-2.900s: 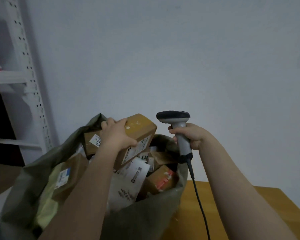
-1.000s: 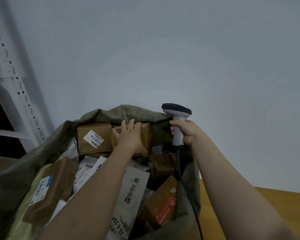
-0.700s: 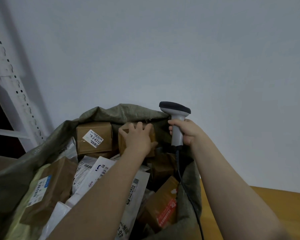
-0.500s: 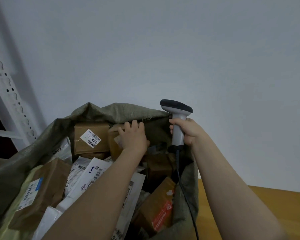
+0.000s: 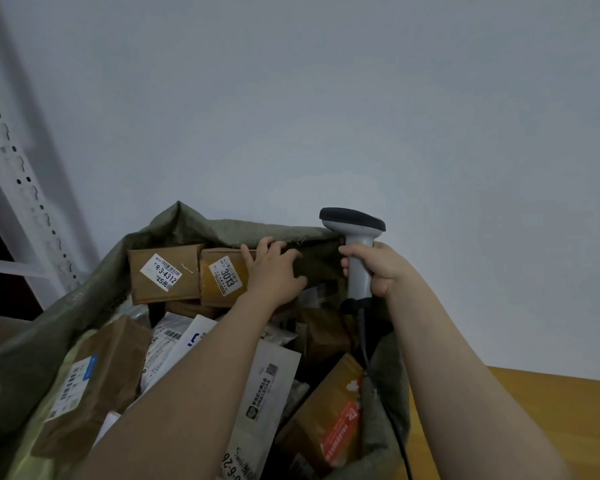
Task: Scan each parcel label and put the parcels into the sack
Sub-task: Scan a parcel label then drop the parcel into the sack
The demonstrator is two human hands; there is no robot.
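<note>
The parcel [image 5: 219,277] marked 3013, a brown box, is found inside the sack [image 5: 222,227]. It is stood on edge against the far wall and touches a second brown box [image 5: 163,273] on its left. The left hand [image 5: 274,275] is laid on its right part. The fingers [image 5: 257,247] are extended and slightly spread over the face, the thumb is out to the side, and nothing is pinched. The contact is judged to be a press that seats the box upright in the row, so that room is kept in the sack mouth. Whether the fingertips hook over the top edge cannot be told.

The scanner [image 5: 357,233] is held upright at the sack's right rim by the right hand [image 5: 381,268], whose fingers [image 5: 347,252] are wrapped closely round the handle. No label is presented to it, so it is judged to be held clear of the placing and not in use. Its cable [image 5: 400,441] is seen hanging down the sack's right side, beside the wooden table [image 5: 534,410].

The sack is well filled with boxes and a white mailer [image 5: 271,386]. The placing is judged almost complete, with only release of the box outstanding.
</note>
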